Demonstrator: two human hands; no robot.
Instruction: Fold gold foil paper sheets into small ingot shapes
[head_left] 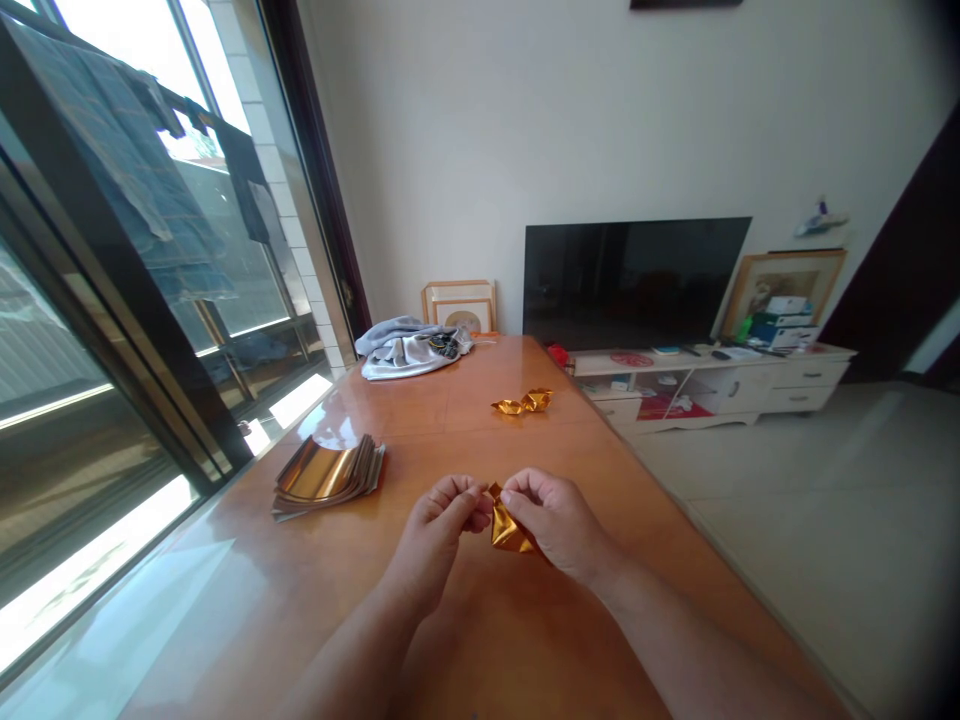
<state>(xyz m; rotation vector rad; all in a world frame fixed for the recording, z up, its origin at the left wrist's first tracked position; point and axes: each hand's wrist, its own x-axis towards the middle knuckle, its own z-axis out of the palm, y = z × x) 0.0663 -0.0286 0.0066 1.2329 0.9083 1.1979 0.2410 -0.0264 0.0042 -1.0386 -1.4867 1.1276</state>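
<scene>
Nearest, both forearms are reaching in over the wooden table (480, 650), with the hands meeting at one piece of gold foil (513, 537). The right hand (559, 515) is pinching the foil narrowly between thumb and forefinger at its upper edge, the shiny body hanging just below and to the left of that pinch. The left hand (448, 512) is setting thumb and fingertips close together at the foil's opposite edge; whether a corner is caught between them is too small to tell.

For this close shaping, the right pinch seems best used as the anchor, holding firmly but not crushing, while the left fingertips are working the edge in small, even moves. The foil looks thin and slippery, so hard pulling could be tearing or creasing it wrongly; keeping the two pinches close together should be helping the folds stay crisp.

Beyond the grip and to its left, a stack of gold sheets (324, 476) is lying well apart, curling upward at its edges. Beyond the grip, slightly right, two shaped gold pieces (537, 401) are resting side by side. Farther off to the left, a pale bundled cloth (411, 350) is sitting near the table's end; past it, to the right, a television (634, 285) is standing.
</scene>
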